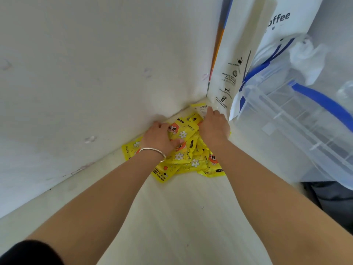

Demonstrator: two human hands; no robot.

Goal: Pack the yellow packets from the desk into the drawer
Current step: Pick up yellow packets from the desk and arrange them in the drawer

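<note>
A heap of several yellow packets (186, 159) with flower and cartoon prints lies on the pale desk (181, 217), pushed into the corner where it meets the white wall. My left hand (159, 137), with a silver bangle on the wrist, lies on the left part of the heap, its fingers curled round packets and the thumb pressing on one. My right hand (214, 127) covers the heap's far right side, fingers bent down over the packets next to the paper bag. No drawer is in view.
A white paper coffee bag (238, 60) stands against the wall right behind the heap. To the right sits a clear plastic storage box (286, 119) with blue handles. The white wall (95, 73) closes off the left side. A dark object (332, 199) lies at the lower right.
</note>
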